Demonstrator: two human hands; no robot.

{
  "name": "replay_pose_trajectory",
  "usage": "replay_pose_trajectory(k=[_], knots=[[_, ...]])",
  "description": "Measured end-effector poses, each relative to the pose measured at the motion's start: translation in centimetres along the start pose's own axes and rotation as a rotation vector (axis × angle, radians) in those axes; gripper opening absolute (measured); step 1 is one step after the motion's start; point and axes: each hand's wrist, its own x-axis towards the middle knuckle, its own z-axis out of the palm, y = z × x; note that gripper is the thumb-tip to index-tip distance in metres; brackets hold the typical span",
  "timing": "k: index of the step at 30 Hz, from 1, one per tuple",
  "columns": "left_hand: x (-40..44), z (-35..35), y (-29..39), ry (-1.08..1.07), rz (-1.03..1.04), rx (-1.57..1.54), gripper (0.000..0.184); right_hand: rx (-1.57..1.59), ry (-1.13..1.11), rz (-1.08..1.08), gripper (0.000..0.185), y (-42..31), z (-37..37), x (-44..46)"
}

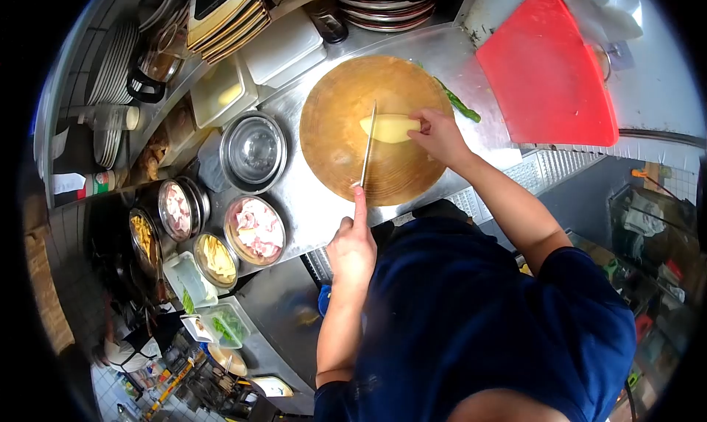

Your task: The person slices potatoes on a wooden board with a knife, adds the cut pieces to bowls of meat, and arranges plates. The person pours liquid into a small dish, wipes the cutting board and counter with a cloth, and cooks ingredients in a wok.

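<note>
Currently on the round wooden board (331, 138), right of centre: one potato (394, 129), peeled by the look of it, pale yellow, lying crosswise under the knife (369, 143). Left hand (350, 251): wrapped around the knife handle, forefinger stretched along toward the blade. Right hand (440, 136): pinching the potato's right end between thumb and fingers.

Progress, as judged: peeling apparently done; cutting seemingly at an early stage. Blade across the left part of the potato, with a short end beyond; cut through or merely resting on top, cannot tell. No pile of slices on the board; most of the potato apparently left to cut.

Alongside on the steel desk (300, 210): glossy metal bowls (282, 157), nested; pale pink meat (256, 230) in a bowl, apparently already cut up; yellow strips (217, 258) in another, likewise. Behind the board, one green pepper (460, 102). To the right, a red cutting board (549, 76).

Writing: none legible. On the shelf, a jar with a red-and-green label (98, 185), lettering too small to read. Brands: none identifiable.
</note>
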Motion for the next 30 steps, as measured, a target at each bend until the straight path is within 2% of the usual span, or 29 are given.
replay_pose_trajectory(k=[9,15,21,27,30], knots=[[0.2,-0.4,-0.3,-0.052,0.028,0.06,0.081,0.03,0.04,-0.074,0.03,0.8,0.2,0.5],[1.5,2.0,-1.9,-0.069,0.04,0.028,0.084,-0.037,0.025,-0.073,0.028,0.3,-0.2,0.9],[0.9,-0.1,-1.4,-0.035,0.058,-0.059,0.082,0.029,-0.037,0.128,0.027,0.2,0.5,-2.1],[-0.4,0.4,-0.1,0.032,0.137,-0.03,0.084,-0.08,0.032,0.055,0.027,0.5,1.0,-2.8],[-0.2,0.5,0.0,-0.007,0.117,-0.033,0.084,-0.069,0.015,0.064,0.027,0.6,0.8,-2.5]])
